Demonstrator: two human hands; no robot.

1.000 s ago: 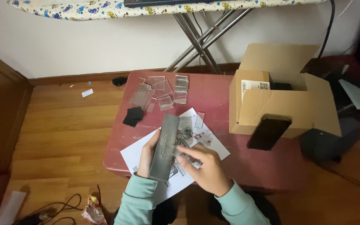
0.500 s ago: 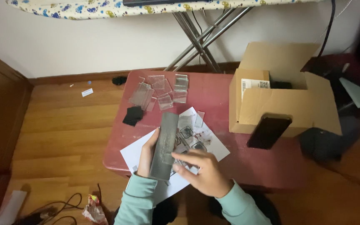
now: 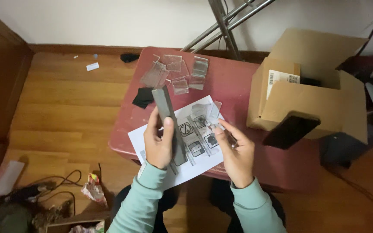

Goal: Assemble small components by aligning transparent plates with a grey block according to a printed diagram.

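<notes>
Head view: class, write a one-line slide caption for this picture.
Left hand holds a long grey bar above a printed sheet on a red table; right hand pinches a small clear piece.

Count: one grey bar (image 3: 169, 125); one printed sheet (image 3: 195, 146); one cardboard box (image 3: 307, 103); one dark phone (image 3: 291, 130); roughly eight clear plastic pieces (image 3: 178, 71); one table (image 3: 238, 86).

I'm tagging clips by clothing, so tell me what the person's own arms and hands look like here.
Both arms wear long, pale mint-green sleeves with ribbed cuffs ending at the wrists. The left hand and right hand are bare: no gloves, and no rings, watch or bracelet show. The sleeve fabric looks soft and plain, without visible print or markings.
</notes>
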